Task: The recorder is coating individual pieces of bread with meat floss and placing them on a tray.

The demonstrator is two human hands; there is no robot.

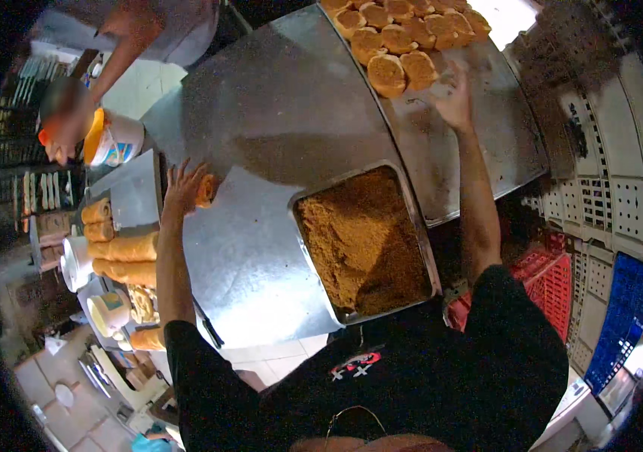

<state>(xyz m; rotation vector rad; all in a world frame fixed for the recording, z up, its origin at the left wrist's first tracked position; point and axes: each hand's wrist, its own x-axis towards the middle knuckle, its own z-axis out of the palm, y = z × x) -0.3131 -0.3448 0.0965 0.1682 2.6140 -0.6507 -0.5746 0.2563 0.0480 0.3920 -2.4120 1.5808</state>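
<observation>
My left hand (185, 189) is at the left of the metal table, its fingers spread, against a small orange-brown bread piece (206, 191); whether it grips the piece I cannot tell. My right hand (452, 101) is over the metal tray (429, 152) at the upper right, fingers apart, with nothing visible in it. Just left of that hand lie rows of round, crumb-coated bread pieces (386, 74). Between my arms a rectangular metal pan (434, 271) holds a heap of brown crumbs (355, 243).
At the upper left a co-worker's arm (121, 65) reaches by a white bucket (129, 135) with an orange rim. Long bread rolls (124, 248) and white tubs (108, 312) stand left of my left arm. Red (547, 282) and blue (618, 322) plastic crates stand at the right.
</observation>
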